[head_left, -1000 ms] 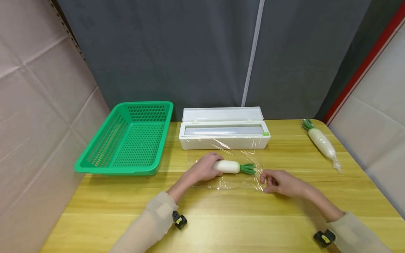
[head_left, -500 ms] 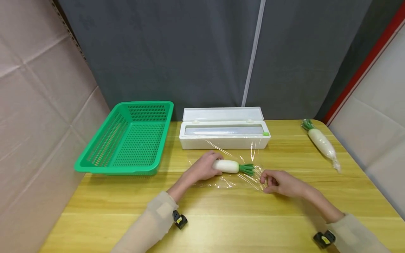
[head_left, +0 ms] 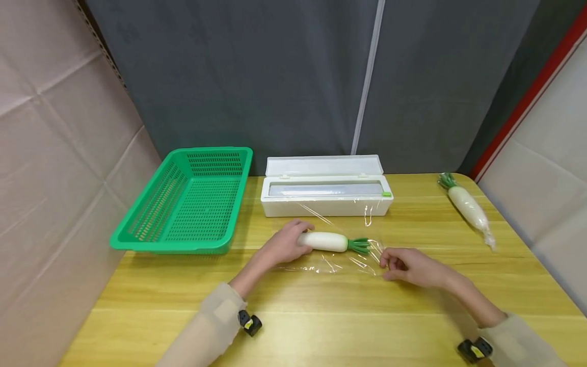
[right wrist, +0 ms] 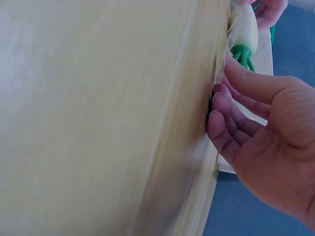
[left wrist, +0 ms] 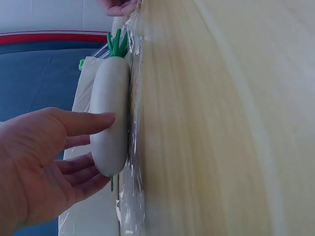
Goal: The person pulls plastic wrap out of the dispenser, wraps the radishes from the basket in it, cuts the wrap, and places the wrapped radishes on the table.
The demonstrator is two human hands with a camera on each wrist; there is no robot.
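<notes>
A white radish (head_left: 326, 241) with green stems lies crosswise on a sheet of clear cling film (head_left: 321, 268) spread over the table. My left hand (head_left: 285, 243) loosely holds its leafless end. In the left wrist view, the thumb lies over the radish (left wrist: 109, 98), and the other fingers curve behind and below it. Just beyond the stems, my right hand (head_left: 410, 266) pinches the right edge of the film between thumb and fingertips. The film runs back to a white cling film dispenser (head_left: 326, 208), its lid raised and a roll visible inside.
A green plastic basket (head_left: 167, 246) stands at the left, with nothing seen in it. Another white radish (head_left: 468, 208), wrapped in film, lies at the right edge of the wooden table (head_left: 339, 316). A dark grey curtain (head_left: 238, 76) hangs behind the table.
My left hand has slid left along the radish, uncovering more of its white body. The radish has barely shifted. Creases in the film have changed; my right hand stays almost where it was.
</notes>
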